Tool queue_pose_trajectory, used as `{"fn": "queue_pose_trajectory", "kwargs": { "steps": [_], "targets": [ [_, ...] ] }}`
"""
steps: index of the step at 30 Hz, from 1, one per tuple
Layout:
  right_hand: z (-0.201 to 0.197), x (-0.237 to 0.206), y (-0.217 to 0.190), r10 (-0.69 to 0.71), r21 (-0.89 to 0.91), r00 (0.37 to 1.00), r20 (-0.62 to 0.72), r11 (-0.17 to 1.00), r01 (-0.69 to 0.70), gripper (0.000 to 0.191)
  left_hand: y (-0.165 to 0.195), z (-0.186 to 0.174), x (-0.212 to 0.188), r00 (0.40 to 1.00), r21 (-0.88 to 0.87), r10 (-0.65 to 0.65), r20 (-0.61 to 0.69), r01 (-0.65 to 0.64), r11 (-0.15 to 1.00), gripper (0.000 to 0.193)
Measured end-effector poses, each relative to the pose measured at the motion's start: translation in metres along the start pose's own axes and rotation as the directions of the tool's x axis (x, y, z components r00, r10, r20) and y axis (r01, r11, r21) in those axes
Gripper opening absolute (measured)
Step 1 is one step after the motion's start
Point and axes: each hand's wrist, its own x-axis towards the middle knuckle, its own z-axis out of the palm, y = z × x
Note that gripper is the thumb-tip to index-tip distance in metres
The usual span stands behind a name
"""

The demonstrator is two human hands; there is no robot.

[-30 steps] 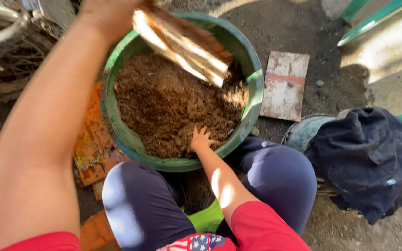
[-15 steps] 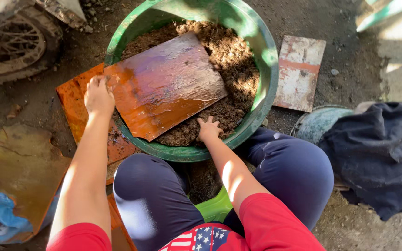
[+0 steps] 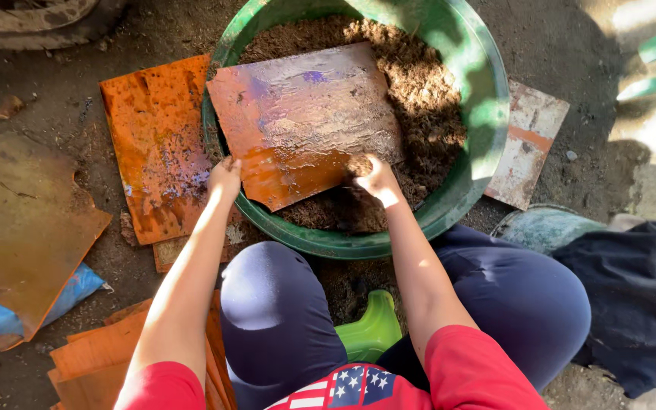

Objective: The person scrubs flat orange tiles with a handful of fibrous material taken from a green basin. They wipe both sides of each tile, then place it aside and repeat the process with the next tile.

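A large green basin (image 3: 487, 114) full of brown soil (image 3: 419, 91) stands on the ground in front of my knees. A flat rusty-orange sheet (image 3: 305, 121) lies across the soil and over the basin's near left rim. My left hand (image 3: 224, 178) grips the sheet's near left edge. My right hand (image 3: 376, 179) rests at the sheet's near right edge, fingers curled into a clump of soil.
Another rusty orange sheet (image 3: 157, 144) lies on the ground left of the basin. More sheets (image 3: 24, 220) lie at far left and a stack (image 3: 100, 357) by my left knee. A white and red tile (image 3: 529, 144) sits right of the basin, with dark cloth (image 3: 639, 296) at lower right.
The sheet was raised above the basin a second ago and now lies flat on the soil. My left hand came down with it to the near rim. My right hand stayed in the soil.
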Motion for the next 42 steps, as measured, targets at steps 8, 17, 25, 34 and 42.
{"fn": "queue_pose_trajectory", "kwargs": {
  "steps": [8, 17, 25, 34, 42],
  "targets": [
    [0.119, -0.034, -0.118, -0.368, -0.387, 0.930, 0.020, 0.854, 0.347, 0.086, -0.017, 0.040, -0.012, 0.981, 0.374, 0.042, -0.190, 0.032, 0.927, 0.040],
    [0.121, 0.089, -0.040, -0.317, -0.682, 0.947, -0.052, 0.704, 0.199, 0.085, -0.019, 0.066, 0.007, 0.986, 0.661, -0.142, 0.087, 0.049, 0.749, 0.053],
    [0.001, 0.156, 0.019, 0.297, 0.190, 0.722, -0.625, 0.955, -0.228, 0.083, -0.020, 0.052, 0.004, 0.984, 0.127, -0.178, 0.012, 0.175, 0.976, 0.059],
    [0.085, 0.088, -0.078, -0.036, -0.246, 0.931, -0.363, 0.968, -0.058, 0.072, -0.059, 0.092, 0.004, 0.860, -0.771, -0.398, 0.320, 0.481, 0.418, 0.088],
    [0.102, 0.049, -0.099, -0.086, -0.357, 0.992, 0.094, 0.927, 0.114, 0.043, -0.071, 0.103, -0.005, 0.890, -0.882, -0.336, 0.309, 0.401, 0.250, 0.079]
  ]
}}
